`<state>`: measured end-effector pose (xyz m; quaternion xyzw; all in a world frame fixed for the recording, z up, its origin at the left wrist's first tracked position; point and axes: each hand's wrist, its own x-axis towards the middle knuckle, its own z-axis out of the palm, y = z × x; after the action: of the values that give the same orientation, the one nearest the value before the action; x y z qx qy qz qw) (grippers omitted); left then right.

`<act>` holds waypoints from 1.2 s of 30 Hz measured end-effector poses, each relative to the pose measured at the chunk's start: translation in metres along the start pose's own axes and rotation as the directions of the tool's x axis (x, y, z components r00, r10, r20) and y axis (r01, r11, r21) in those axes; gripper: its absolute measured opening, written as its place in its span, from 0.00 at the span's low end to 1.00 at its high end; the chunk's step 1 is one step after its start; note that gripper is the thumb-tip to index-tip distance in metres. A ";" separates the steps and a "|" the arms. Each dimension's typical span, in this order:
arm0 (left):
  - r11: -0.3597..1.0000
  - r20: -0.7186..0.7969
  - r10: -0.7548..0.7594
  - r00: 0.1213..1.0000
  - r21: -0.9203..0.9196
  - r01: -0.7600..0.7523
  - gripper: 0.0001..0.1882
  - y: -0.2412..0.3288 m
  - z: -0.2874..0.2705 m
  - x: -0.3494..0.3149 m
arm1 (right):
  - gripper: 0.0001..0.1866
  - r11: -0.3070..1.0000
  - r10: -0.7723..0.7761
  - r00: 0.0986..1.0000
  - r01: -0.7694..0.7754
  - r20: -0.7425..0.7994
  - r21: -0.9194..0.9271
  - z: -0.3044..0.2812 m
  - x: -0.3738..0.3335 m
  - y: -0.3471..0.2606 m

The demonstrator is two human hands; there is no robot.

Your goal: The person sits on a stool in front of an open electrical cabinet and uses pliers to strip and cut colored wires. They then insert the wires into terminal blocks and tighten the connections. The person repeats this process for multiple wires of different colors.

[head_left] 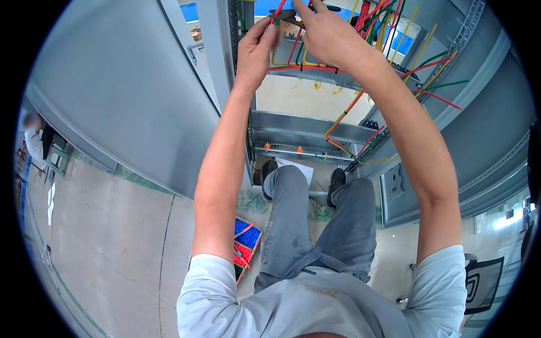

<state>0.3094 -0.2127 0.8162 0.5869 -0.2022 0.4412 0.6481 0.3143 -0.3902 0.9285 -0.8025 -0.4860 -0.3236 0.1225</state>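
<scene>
Red plastic-sheathed wire [279, 8] stood at the head view's 12 o'clock, slanting from 7 toward 1 o'clock. The left hand [255, 55] was nearer, its grip pinched closed low on the wire. Toward 4 o'clock from there, the right hand [332, 36] held dark metal pliers [290, 17] in a curled grip, their nose beside the wire; how wide their jaws stood, I could not tell.
</scene>
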 end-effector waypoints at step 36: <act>0.989 0.101 -0.034 0.994 -0.143 0.049 0.18 0.003 -0.002 0.003 | 0.18 0.933 -0.345 0.938 0.341 -0.019 -0.119 0.021 0.035 0.066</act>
<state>0.3084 -0.2098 0.8201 0.5631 -0.2530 0.3825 0.6875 0.3904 -0.3883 0.9425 -0.7046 -0.5968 -0.3829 0.0275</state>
